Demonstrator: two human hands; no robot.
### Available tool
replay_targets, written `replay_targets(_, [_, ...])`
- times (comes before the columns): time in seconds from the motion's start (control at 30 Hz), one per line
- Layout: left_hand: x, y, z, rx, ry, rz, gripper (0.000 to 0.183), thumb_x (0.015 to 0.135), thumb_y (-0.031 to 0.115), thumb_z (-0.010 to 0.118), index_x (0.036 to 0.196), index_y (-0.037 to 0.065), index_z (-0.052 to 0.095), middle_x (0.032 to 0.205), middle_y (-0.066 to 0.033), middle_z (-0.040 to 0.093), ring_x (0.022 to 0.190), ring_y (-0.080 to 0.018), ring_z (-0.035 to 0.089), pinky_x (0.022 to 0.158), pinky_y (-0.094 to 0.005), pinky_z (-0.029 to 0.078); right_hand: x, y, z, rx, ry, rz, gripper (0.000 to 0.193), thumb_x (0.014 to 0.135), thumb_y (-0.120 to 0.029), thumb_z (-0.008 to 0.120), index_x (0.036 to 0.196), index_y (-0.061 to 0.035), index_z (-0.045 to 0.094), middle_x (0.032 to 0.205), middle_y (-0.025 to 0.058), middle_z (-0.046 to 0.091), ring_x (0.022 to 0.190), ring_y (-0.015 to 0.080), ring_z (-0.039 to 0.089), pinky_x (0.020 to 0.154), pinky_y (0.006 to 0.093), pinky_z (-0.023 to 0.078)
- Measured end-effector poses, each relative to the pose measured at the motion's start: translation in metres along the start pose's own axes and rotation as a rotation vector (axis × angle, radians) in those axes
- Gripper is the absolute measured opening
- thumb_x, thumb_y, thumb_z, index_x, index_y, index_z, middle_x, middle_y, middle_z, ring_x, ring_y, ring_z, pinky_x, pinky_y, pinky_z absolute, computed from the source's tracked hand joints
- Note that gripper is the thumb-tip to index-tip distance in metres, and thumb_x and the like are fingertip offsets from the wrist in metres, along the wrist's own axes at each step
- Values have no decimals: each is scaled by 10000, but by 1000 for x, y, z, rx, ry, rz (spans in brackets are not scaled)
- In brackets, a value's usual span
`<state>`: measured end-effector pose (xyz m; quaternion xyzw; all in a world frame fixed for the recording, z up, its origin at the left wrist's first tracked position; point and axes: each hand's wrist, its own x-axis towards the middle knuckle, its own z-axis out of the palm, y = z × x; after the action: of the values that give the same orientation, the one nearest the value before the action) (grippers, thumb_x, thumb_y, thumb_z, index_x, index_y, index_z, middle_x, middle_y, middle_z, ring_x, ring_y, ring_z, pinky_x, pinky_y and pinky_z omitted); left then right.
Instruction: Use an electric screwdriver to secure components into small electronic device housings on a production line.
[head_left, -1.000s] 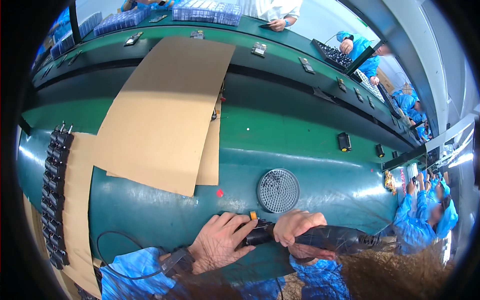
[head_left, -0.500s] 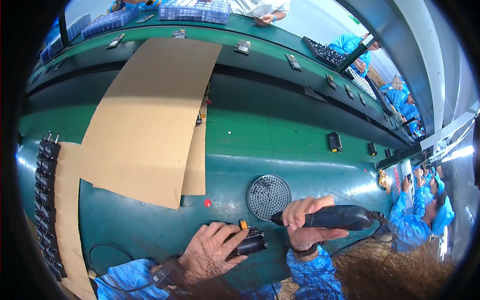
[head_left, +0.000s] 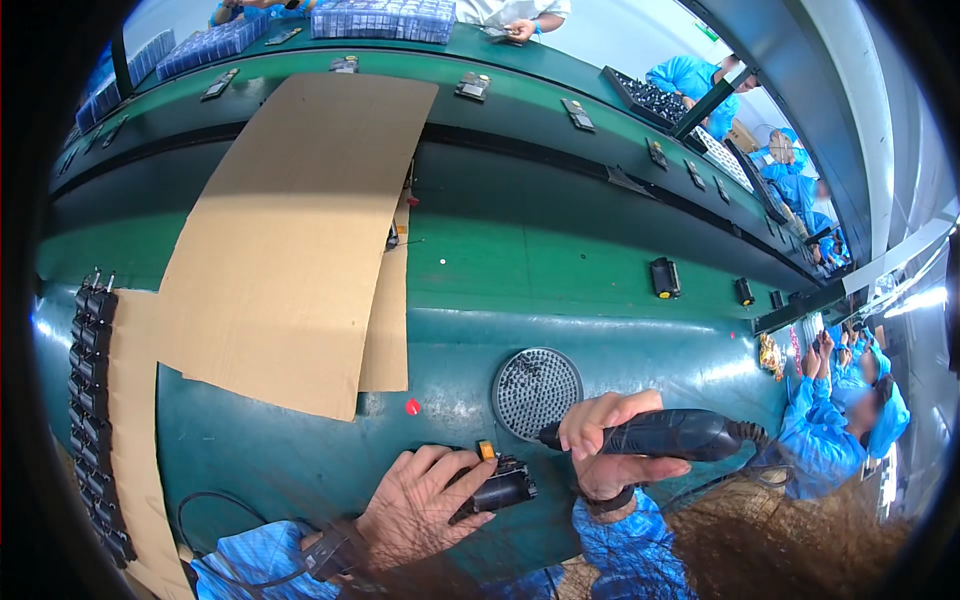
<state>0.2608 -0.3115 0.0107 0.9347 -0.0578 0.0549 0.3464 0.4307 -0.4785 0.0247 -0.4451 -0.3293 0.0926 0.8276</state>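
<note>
My left hand (head_left: 415, 505) is closed around a black plastic housing (head_left: 508, 487), holding it down on the green table. A small yellow-orange part (head_left: 486, 450) sticks up beside its fingertips. In my right hand (head_left: 608, 450) I grip a black electric screwdriver (head_left: 690, 434), held nearly level with its cord trailing off to the right. The screwdriver's tip is over the near right rim of a round grey dish (head_left: 560, 395) with many small holes; dark small pieces, probably screws, lie at its left side. Whether the tip touches any of them, I cannot tell.
Brown cardboard sheets (head_left: 290, 240) cover the left-centre. Several black housings (head_left: 90, 400) line the left edge. A red bit (head_left: 412, 407) lies near the dish. Beyond runs a green conveyor (head_left: 510, 210) with a black housing (head_left: 665, 278). Co-workers in blue (head_left: 835, 430) sit at right.
My hands, the housing and the screwdriver keep nearly the same places; the whole view has shifted slightly. Boards on the far line have moved a little to the left.
</note>
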Motion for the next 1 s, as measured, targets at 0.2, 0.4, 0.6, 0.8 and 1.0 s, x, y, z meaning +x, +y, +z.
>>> replay_targets(0.2, [2, -1, 1, -15, -5, 5, 580, 880, 424, 737, 1362, 118, 631, 1255, -40, 608, 1147, -232, 565, 950, -391, 489, 1, -1, 0, -2, -29, -6, 899, 776, -921, 475, 1032, -59, 469, 667, 56, 516, 516, 150, 510, 482, 316, 477])
replay_targets(0.4, [0, 0, -1, -10, -6, -3, 580, 874, 420, 749, 1354, 114, 637, 1260, -38, 609, 1145, -232, 566, 946, -398, 489, 1, 0, 2, 39, -23, -2, 899, 772, -918, 489, 1027, -57, 472, 680, 62, 529, 522, 157, 521, 486, 323, 482])
replay_targets(0.6, [1, -1, 0, -15, -13, -3, 591, 864, 423, 760, 1351, 113, 638, 1258, -37, 606, 1142, -233, 565, 942, -397, 489, -1, 2, 1, 1, -32, 7, 901, 763, -920, 493, 1030, -60, 476, 670, 60, 529, 527, 164, 528, 495, 324, 487])
replay_targets(0.8, [-1, 4, -4, 9, -18, -21, 623, 850, 425, 768, 1365, 107, 620, 1266, -38, 593, 1155, -235, 553, 963, -406, 450, -4, 1, 2, -48, -55, 0, 906, 760, -928, 478, 1039, -66, 468, 654, 55, 525, 526, 166, 530, 495, 324, 486])
replay_targets(1.0, [-6, 6, -6, -59, -27, -140, 674, 823, 410, 825, 1371, 76, 619, 1264, -71, 554, 1163, -261, 508, 962, -420, 405, 3, -19, 7, 84, 54, -87, 888, 802, -933, 407, 1047, -80, 455, 642, 43, 511, 487, 160, 519, 436, 315, 463])
